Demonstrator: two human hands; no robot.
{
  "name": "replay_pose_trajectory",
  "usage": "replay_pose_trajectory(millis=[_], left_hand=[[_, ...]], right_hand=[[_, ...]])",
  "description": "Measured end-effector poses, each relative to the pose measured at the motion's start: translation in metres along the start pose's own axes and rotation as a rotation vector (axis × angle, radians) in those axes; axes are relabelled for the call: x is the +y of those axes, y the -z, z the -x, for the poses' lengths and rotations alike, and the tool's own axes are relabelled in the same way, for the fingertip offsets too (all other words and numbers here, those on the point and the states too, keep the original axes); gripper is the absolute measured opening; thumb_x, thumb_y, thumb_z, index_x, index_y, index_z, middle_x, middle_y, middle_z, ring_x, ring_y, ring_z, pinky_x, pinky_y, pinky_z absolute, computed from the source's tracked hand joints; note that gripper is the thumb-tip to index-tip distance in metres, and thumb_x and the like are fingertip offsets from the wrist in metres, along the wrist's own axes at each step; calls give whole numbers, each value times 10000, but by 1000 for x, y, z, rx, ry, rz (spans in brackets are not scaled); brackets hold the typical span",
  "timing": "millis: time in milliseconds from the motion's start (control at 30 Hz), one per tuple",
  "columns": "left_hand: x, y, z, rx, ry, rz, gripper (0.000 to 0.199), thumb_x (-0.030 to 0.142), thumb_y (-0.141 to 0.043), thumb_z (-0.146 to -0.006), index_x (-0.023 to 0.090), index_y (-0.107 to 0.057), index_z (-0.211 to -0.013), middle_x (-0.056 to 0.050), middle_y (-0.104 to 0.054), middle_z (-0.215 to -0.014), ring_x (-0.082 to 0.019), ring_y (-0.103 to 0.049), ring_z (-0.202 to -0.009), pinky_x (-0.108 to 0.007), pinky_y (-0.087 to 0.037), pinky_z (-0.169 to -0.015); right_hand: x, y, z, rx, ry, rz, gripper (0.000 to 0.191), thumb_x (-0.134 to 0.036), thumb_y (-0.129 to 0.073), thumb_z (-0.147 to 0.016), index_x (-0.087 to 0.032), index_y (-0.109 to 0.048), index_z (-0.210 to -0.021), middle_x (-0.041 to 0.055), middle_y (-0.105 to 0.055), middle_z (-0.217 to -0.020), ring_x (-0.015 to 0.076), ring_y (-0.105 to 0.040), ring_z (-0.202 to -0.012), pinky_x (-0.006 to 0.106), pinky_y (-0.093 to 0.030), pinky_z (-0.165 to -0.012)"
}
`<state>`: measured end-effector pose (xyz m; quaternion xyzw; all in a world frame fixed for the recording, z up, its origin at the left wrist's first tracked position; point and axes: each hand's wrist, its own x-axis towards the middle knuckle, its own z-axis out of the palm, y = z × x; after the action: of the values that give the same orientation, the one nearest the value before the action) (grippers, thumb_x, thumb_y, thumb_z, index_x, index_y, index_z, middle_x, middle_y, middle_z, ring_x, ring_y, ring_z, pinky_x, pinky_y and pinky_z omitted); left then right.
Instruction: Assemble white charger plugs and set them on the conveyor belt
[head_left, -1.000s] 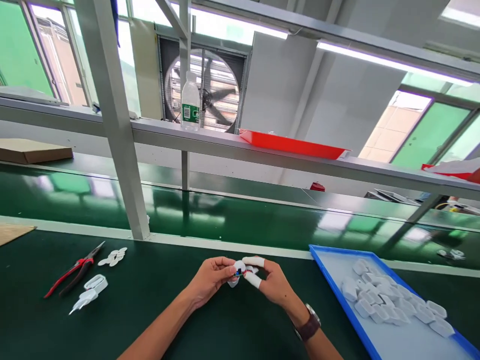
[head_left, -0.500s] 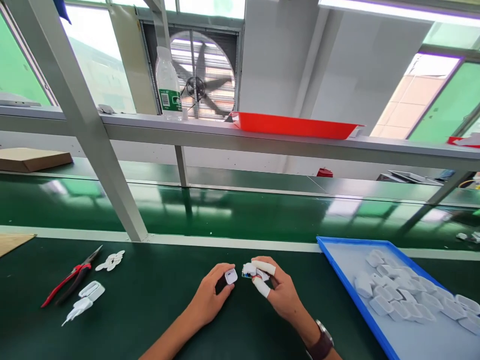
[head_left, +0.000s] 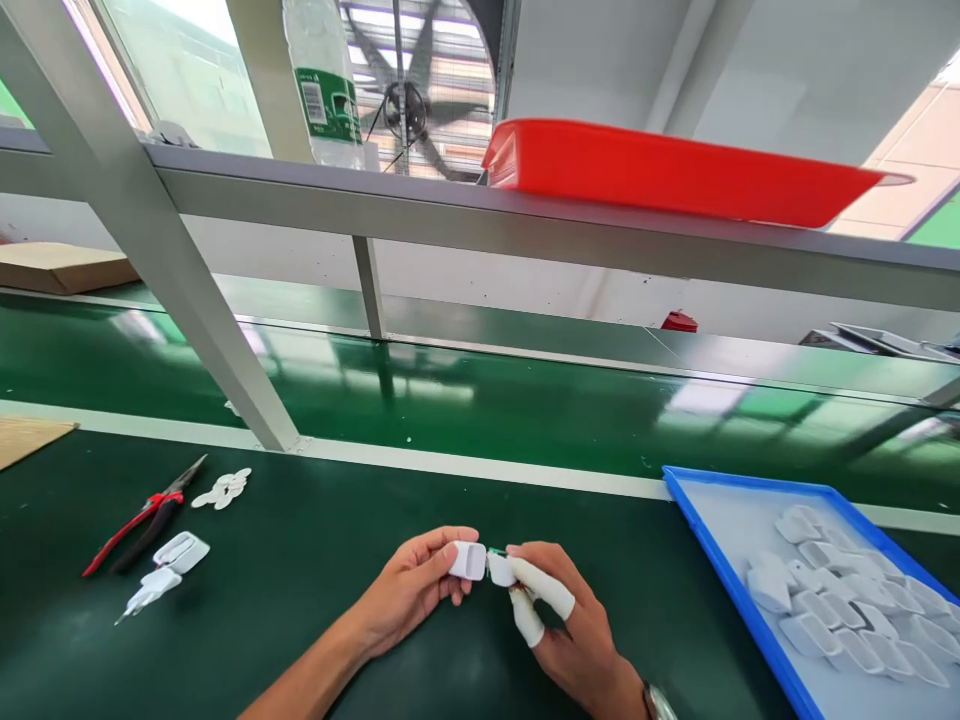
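Observation:
Between thumb and fingers, my left hand point(head_left: 420, 580) grips a white plastic housing point(head_left: 469, 561), its hollow side facing me. My right hand point(head_left: 562, 610), with white finger covers on two digits, pinches a small white part with a green circuit board point(head_left: 501, 567). The two pieces meet end to end or nearly so; I cannot tell if they touch. Both hands are raised over the dark green work surface point(head_left: 360, 510).
Red-handled pliers point(head_left: 154, 515) lie at left beside white plastic pieces point(head_left: 161, 575) and flat white pieces point(head_left: 223, 488). A blue-rimmed tray point(head_left: 720, 580) of white housings stands at right. Above run a metal shelf beam point(head_left: 450, 215), a red tray point(head_left: 660, 170) and a bottle point(head_left: 324, 95).
My hands have come together, bringing the circuit board part up to the housing. The left hand has turned the housing so that its hollow shows lengthwise. The camera view has shifted closer and tilted down.

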<state>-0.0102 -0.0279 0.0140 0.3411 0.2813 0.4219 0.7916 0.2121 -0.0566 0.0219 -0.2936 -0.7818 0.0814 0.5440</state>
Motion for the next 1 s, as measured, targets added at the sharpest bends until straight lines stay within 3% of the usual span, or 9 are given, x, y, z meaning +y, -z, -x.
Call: replay_pose_trajectory(millis=[367,1000], left_hand=[[0,-5,2,35,-5,19,426,368,-884,-786,117,-753,-1104,-105,-703,-911,-167,-612,-774,-270,-501,-715],[0,-6,5,32,-31,-30,443,382,-899,-765,112,-761,-1087,-105,-723,-894,-157,-638,-743,-257,-529,-704]], right_hand=[[-2,-3,7,-127,1,134,610,-16,-572,-906,-255,-477,-1459,120,-692,-1137,251,-683,-1001,446,-621,-868],[-7,-7,8,-120,48,185,635,24,-549,-885,-224,-471,-1464,135,-666,-1170,252,-652,-1039,449,-613,-879]])
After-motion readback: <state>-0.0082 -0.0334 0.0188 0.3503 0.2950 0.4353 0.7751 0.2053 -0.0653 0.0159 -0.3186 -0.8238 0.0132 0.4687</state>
